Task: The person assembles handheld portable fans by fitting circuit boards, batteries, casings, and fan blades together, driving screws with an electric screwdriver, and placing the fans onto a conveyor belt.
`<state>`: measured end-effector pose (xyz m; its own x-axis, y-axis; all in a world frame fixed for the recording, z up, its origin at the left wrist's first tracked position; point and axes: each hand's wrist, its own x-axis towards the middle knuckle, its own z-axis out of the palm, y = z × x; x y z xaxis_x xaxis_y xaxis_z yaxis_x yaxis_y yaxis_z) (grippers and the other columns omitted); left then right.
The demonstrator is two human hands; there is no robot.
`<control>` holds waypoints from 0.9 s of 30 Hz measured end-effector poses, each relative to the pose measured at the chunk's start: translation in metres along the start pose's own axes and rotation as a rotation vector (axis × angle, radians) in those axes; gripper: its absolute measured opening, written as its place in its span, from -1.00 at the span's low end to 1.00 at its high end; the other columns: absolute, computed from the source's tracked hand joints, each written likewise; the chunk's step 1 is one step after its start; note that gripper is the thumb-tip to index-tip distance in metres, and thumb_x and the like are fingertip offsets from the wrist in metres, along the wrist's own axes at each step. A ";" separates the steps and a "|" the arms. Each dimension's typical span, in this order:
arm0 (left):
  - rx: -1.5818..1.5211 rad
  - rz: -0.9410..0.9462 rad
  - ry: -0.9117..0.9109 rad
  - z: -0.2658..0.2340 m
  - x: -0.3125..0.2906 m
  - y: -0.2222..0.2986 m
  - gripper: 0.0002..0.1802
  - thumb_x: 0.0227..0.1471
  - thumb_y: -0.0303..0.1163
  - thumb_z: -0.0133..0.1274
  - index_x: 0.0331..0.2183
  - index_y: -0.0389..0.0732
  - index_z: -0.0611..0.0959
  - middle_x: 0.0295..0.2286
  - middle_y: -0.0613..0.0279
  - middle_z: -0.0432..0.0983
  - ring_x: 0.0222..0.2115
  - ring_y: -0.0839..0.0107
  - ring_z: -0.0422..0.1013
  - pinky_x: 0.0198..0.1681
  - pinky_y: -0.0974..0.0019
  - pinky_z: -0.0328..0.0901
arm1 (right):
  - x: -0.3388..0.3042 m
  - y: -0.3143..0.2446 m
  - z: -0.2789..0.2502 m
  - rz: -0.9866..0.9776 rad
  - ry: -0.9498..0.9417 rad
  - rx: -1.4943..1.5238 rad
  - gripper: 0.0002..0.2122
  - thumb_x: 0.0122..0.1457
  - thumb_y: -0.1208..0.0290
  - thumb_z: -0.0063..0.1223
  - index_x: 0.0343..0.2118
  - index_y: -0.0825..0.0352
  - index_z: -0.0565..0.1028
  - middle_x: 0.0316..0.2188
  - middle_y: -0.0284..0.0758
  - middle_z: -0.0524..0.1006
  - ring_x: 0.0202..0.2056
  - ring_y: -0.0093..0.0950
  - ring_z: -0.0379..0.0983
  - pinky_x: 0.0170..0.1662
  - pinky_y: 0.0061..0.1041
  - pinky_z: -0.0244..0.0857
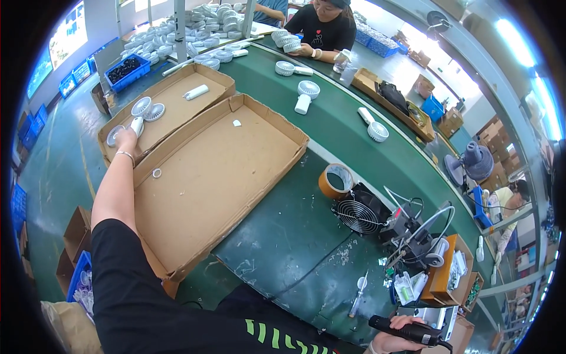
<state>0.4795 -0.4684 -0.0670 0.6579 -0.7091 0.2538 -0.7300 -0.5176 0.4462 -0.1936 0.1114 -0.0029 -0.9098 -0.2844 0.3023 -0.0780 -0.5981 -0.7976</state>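
Note:
My left hand (126,141) reaches into the far cardboard tray (177,115), its fingers closed on a white handheld fan (137,125). Two more round fan heads (141,107) lie beside it, and a loose white handle piece (196,92) sits farther right in that tray. At the lower right, my right hand (398,339) is wrapped around a black electric screwdriver (413,331) with a cord at its rear. A soldering iron-like tool with a pale handle (358,295) lies on the bench near it.
The near cardboard tray (206,189) holds a small white ring and scrap. A tape roll (336,180), a black cooling fan (358,216) and a soldering stand (413,236) occupy the bench. Handheld fans (308,90) lie on the green conveyor (342,112); a co-worker (321,29) holds several opposite.

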 end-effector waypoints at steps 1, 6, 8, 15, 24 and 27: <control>-0.003 0.003 -0.005 0.007 0.001 0.001 -0.50 0.04 -0.11 -0.09 -0.24 -0.39 0.62 -0.21 -0.27 0.50 -0.12 -0.13 0.42 -0.03 0.02 0.29 | 0.002 0.002 -0.002 -0.005 0.002 -0.003 -0.17 -0.05 -0.55 -0.44 -0.44 0.33 0.46 -0.75 -0.29 0.37 -0.73 -0.42 0.26 -0.60 -0.53 0.17; 0.068 0.083 -0.114 0.004 -0.070 0.059 -0.47 0.06 -0.04 0.00 -0.18 -0.35 0.60 -0.16 -0.18 0.50 -0.09 -0.07 0.42 0.00 0.05 0.28 | -0.002 0.005 -0.001 -0.055 0.048 -0.040 -0.19 -0.05 -0.55 -0.44 -0.44 0.28 0.46 -0.75 -0.29 0.37 -0.74 -0.43 0.24 -0.61 -0.53 0.15; 0.135 0.049 -0.116 -0.009 -0.083 0.079 -0.49 0.03 -0.07 0.03 -0.16 -0.33 0.60 -0.15 -0.13 0.51 -0.09 -0.04 0.43 0.00 0.08 0.29 | -0.005 0.001 0.002 -0.070 0.039 -0.046 -0.19 -0.05 -0.55 -0.44 -0.44 0.28 0.46 -0.75 -0.29 0.38 -0.74 -0.43 0.25 -0.61 -0.54 0.16; -0.832 -0.008 -0.398 0.013 -0.050 0.086 -0.50 -0.21 -0.36 0.19 -0.16 -0.29 0.48 -0.32 0.03 0.52 -0.35 0.23 0.48 -0.26 0.22 0.40 | -0.008 0.007 0.012 -0.097 -0.031 -0.108 -0.18 -0.06 -0.55 -0.42 -0.38 0.30 0.45 -0.72 -0.25 0.42 -0.73 -0.41 0.30 -0.62 -0.53 0.21; -1.472 0.353 -1.170 -0.162 -0.375 0.173 -0.65 0.21 -0.25 -0.10 -0.05 -0.19 0.27 -0.37 0.15 0.46 -0.44 0.42 0.45 -0.36 0.34 0.40 | -0.020 0.005 0.017 -0.180 -0.153 -0.189 -0.25 0.11 -0.42 -0.52 -0.33 0.35 0.36 -0.81 -0.40 0.25 -0.80 -0.58 0.17 -0.69 -0.67 0.04; -1.389 0.491 -1.425 -0.187 -0.433 0.156 -0.64 0.23 -0.27 -0.14 -0.04 -0.24 0.23 -0.29 0.08 0.47 -0.34 0.40 0.46 -0.21 0.30 0.39 | -0.022 0.010 0.017 -0.166 -0.270 -0.178 -0.22 0.05 -0.47 -0.47 -0.33 0.37 0.34 -0.82 -0.37 0.27 -0.79 -0.54 0.19 -0.69 -0.62 0.09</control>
<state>0.1149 -0.1523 0.0534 -0.5893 -0.7975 0.1291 0.2902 -0.0598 0.9551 -0.1674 0.0992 -0.0091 -0.7402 -0.3963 0.5431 -0.3070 -0.5195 -0.7975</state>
